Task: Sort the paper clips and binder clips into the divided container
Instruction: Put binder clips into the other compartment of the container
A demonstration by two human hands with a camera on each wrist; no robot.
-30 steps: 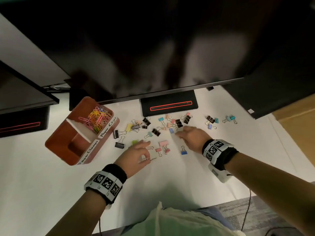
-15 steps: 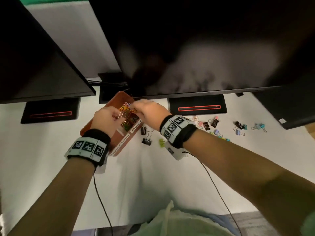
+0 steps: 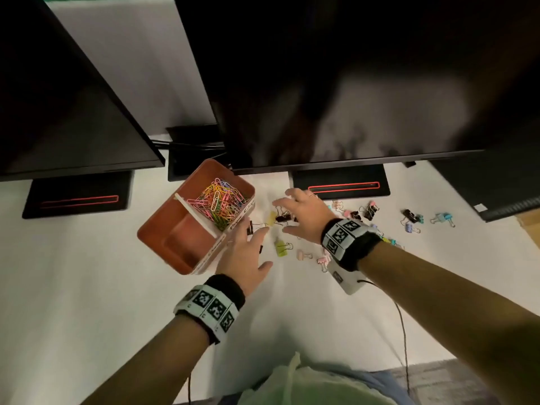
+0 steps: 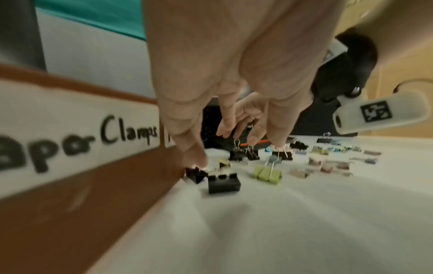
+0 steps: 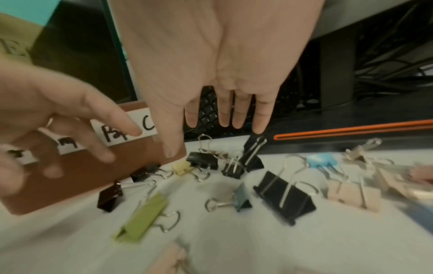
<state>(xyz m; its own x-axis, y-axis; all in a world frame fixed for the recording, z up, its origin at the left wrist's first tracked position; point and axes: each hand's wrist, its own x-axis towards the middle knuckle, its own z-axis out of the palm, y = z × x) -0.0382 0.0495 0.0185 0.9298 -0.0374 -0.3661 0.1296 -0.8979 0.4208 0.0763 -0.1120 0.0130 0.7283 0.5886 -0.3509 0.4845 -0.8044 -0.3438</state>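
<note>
The brown divided container (image 3: 157, 220) sits left of centre; coloured paper clips (image 3: 222, 203) fill its far compartment, and the near one (image 3: 187, 244) looks bare. My left hand (image 3: 251, 249) hovers just right of it, fingers spread, holding nothing. My right hand (image 3: 304, 211) is spread palm down over the binder clips (image 3: 362, 213). In the left wrist view the left hand's fingertips (image 4: 194, 157) point down beside a black clip (image 4: 223, 182) and the "Paper Clamps" label (image 4: 70, 140). The right wrist view shows straight fingers (image 5: 225, 111) above black clips (image 5: 284, 196) and a green one (image 5: 143, 216).
Binder clips lie scattered rightward across the white table (image 3: 87, 287) as far as a blue pair (image 3: 444, 219). Dark monitors overhang the back, and their black bases (image 3: 340, 184) (image 3: 77, 197) stand on the table. A cable (image 3: 401, 323) runs from my right wrist to the near edge.
Half a second ago both hands were over the paper clip compartment. They have since pulled back right and down to the loose binder clips, fingers spread and empty.
</note>
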